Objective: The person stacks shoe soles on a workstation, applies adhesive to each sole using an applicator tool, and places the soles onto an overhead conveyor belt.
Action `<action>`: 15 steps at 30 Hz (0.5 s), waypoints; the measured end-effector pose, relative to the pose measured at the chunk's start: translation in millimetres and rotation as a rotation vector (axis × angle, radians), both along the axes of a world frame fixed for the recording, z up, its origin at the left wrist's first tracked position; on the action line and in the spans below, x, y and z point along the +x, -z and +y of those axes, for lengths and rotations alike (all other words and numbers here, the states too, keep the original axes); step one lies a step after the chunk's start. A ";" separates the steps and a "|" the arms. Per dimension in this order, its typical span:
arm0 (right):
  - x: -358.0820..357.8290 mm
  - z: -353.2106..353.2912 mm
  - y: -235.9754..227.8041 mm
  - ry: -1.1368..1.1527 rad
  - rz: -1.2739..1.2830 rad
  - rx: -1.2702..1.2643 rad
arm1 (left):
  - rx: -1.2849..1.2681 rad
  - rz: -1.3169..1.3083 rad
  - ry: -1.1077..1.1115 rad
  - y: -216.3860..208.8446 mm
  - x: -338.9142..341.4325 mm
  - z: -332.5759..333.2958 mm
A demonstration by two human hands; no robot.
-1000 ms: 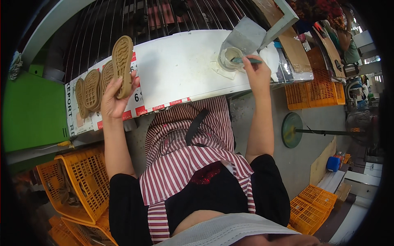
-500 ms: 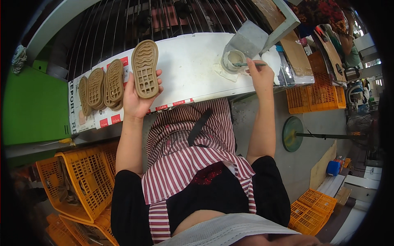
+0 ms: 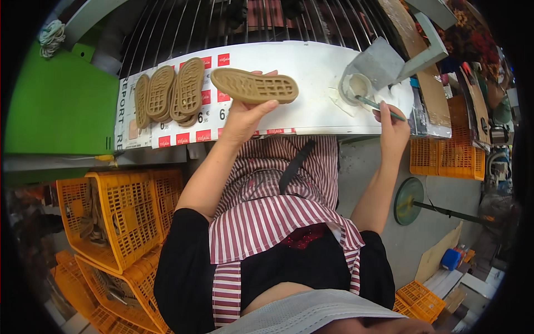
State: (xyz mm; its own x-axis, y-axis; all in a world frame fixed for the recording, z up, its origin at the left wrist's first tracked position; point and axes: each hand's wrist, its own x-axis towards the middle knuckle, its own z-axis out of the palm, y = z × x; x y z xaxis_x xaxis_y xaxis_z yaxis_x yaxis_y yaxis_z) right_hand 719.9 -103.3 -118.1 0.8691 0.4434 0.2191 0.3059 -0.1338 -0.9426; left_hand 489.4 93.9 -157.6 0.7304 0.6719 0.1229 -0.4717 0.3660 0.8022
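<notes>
A brown shoe sole (image 3: 254, 86) with a wavy and gridded tread lies across my left hand (image 3: 247, 118), thumb along its near edge and fingers behind. My right hand (image 3: 394, 125) pinches a thin green-handled brush (image 3: 382, 107). The far end of that brush reaches the rim of a small pot (image 3: 356, 88) holding pale paste or glue; its tip is hard to make out. On the left of the white-covered table (image 3: 311, 61), several more brown soles (image 3: 161, 92) lie in overlapping stacks, tread side up.
A grey sheet (image 3: 382, 62) leans behind the pot beside a metal post. Beyond the table run dark metal bars (image 3: 183, 33). Orange crates (image 3: 125, 217) stand low on the left, others (image 3: 448, 157) on the right. A green panel (image 3: 55, 106) borders the table's left end.
My left hand has turned the sole from upright to nearly sideways, toe end to the left. The brush in my right hand has tilted, handle end now lower. The whole view has shifted.
</notes>
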 end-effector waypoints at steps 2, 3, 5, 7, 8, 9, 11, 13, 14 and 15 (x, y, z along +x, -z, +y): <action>-11.1 2.5 1.3 -0.038 -0.002 0.065 | 0.183 0.061 -0.081 8.6 2.2 -2.8; -16.7 1.9 0.5 -0.051 -0.013 0.125 | 0.183 0.064 -0.079 8.8 5.9 -5.8; -37.4 8.9 -2.4 -0.093 -0.014 0.150 | 0.480 0.181 -0.237 10.1 8.1 -12.1; -62.3 18.5 -5.1 -0.217 -0.080 0.351 | 0.630 0.271 -0.262 12.4 8.2 -12.6; -68.9 21.6 -0.4 -0.265 -0.092 0.385 | 0.844 0.343 -0.343 13.0 8.9 -13.6; -74.9 26.3 -0.4 -0.262 -0.091 0.385 | 1.059 0.414 -0.425 12.6 9.6 -14.4; -84.9 35.6 -0.7 -0.342 -0.334 0.381 | 0.971 0.355 -0.442 10.3 9.6 -21.3; -92.1 40.4 -0.7 -0.351 -0.364 0.372 | 1.263 0.467 -0.525 -0.5 7.8 -23.7; -94.5 42.0 -0.7 -0.361 -0.395 0.364 | 1.263 0.466 -0.523 -0.4 8.7 -24.9; -96.6 43.3 -0.9 -0.364 -0.395 0.363 | 1.193 0.428 -0.515 -0.3 9.5 -27.1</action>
